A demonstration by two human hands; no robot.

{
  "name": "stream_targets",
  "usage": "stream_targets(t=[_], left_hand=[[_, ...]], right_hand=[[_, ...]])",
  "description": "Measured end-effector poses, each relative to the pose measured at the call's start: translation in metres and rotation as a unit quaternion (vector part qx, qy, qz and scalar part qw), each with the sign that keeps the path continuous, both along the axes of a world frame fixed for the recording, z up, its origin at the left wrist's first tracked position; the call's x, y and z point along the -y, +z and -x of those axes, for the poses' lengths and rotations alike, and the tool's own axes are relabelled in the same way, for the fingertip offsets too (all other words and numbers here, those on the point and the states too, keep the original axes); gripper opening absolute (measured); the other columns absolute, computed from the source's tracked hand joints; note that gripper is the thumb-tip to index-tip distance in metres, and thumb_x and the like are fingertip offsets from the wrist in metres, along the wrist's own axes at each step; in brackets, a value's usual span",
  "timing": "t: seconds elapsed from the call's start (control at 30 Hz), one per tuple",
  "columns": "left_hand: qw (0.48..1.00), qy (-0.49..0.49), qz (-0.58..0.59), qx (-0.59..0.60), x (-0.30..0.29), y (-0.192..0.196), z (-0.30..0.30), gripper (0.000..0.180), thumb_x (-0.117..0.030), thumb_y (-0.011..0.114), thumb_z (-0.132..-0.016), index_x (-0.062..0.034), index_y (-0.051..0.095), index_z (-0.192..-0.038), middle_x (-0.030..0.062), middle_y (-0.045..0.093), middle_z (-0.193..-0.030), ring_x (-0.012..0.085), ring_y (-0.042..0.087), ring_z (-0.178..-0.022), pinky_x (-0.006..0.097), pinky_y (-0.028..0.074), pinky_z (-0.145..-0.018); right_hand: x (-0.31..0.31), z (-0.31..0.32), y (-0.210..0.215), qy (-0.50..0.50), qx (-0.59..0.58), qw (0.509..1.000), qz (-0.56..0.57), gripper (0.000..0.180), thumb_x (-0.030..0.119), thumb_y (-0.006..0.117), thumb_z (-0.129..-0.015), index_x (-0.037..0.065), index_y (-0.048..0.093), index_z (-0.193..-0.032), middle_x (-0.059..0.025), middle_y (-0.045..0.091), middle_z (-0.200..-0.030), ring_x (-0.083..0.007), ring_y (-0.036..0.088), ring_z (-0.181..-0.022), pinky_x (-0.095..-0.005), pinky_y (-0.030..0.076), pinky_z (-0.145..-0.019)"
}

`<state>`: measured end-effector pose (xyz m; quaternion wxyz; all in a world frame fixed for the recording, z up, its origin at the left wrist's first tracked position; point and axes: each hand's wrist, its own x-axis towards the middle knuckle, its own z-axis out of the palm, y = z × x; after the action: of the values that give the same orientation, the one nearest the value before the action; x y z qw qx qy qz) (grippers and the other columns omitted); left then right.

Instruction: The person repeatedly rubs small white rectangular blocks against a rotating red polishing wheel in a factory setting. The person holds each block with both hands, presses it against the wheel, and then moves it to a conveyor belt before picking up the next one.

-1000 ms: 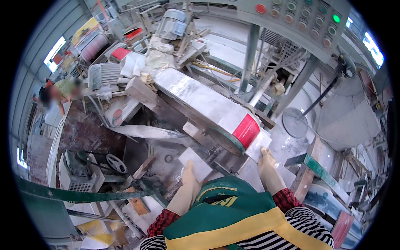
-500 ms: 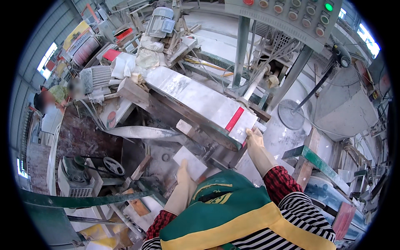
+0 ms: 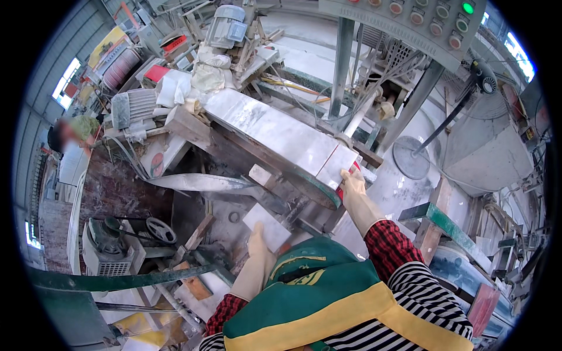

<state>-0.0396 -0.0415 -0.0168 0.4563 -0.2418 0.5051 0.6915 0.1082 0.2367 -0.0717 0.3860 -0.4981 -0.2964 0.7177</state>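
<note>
STEP: feeding a stone slab along the machine bed | RIGHT: gloved right hand gripped the slab's near end | LEFT: gloved left hand pressed flat against a small white tile below | NEXT: likely a steady, straight push.

Not much in the way of labels here — the clearest one is a round red-and-white sticker on the pale machine housing at left, just under the grey ribbed motor. Up top right there's a grey control panel with rows of round buttons and one green lamp lit — no actual screen on it. A lumpy pale sack sits behind the long stone slab, below the other motor.
</note>
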Motion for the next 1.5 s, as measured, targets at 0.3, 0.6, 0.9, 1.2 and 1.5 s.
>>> stream_targets(t=[0.3,0.6,0.9,1.2,1.5], left_hand=[[1.000,0.012,-0.008,-0.009,0.005,-0.012,0.004,0.036,-0.033,0.056,-0.100,-0.0128,0.055,-0.130,0.0062,0.066,-0.115,0.0264,0.067,-0.101,0.049,0.055,-0.087],[1.000,0.012,-0.006,-0.010,0.009,0.003,0.000,0.035,-0.033,0.053,-0.102,-0.0117,0.056,-0.130,0.0077,0.068,-0.118,0.0278,0.067,-0.105,0.051,0.055,-0.089],[0.999,0.013,-0.030,0.001,0.005,0.001,0.001,0.032,-0.031,0.054,-0.101,-0.0117,0.058,-0.127,0.0066,0.069,-0.114,0.0271,0.068,-0.100,0.049,0.056,-0.084],[0.999,-0.038,0.026,-0.019,0.001,0.016,-0.004,0.034,-0.043,0.052,-0.099,-0.0195,0.059,-0.123,0.0022,0.070,-0.111,0.0272,0.068,-0.096,0.055,0.052,-0.073],[0.999,-0.037,-0.002,-0.020,-0.003,0.007,-0.003,0.032,-0.039,0.053,-0.099,-0.0165,0.058,-0.122,0.0041,0.069,-0.110,0.0283,0.068,-0.095,0.051,0.053,-0.070]], right_hand=[[-0.008,0.006,-0.020,0.047,0.004,0.991,-0.127,0.050,0.011,0.059,-0.097,0.008,0.045,-0.145,-0.0123,0.065,-0.128,-0.0270,0.063,-0.118,-0.0418,0.056,-0.091],[-0.001,0.007,0.012,0.134,0.268,0.944,-0.137,0.076,0.035,0.063,-0.090,0.014,0.032,-0.156,-0.0212,0.069,-0.114,-0.0282,0.071,-0.088,-0.0378,0.057,-0.071],[0.007,0.001,-0.008,0.110,0.317,0.926,-0.173,0.083,0.028,0.074,-0.087,0.005,0.033,-0.155,-0.0079,0.065,-0.085,-0.0166,0.062,-0.064,-0.0322,0.051,-0.051],[0.029,-0.014,0.058,0.136,0.485,0.711,-0.490,0.066,0.026,0.071,-0.081,0.000,0.050,-0.138,-0.0209,0.068,-0.108,-0.0385,0.066,-0.099,-0.0461,0.052,-0.089],[0.038,0.014,0.056,0.307,0.471,0.540,-0.627,0.070,0.029,0.068,-0.081,0.002,0.047,-0.142,-0.0190,0.046,-0.148,-0.0393,0.041,-0.137,-0.0472,0.033,-0.115]])
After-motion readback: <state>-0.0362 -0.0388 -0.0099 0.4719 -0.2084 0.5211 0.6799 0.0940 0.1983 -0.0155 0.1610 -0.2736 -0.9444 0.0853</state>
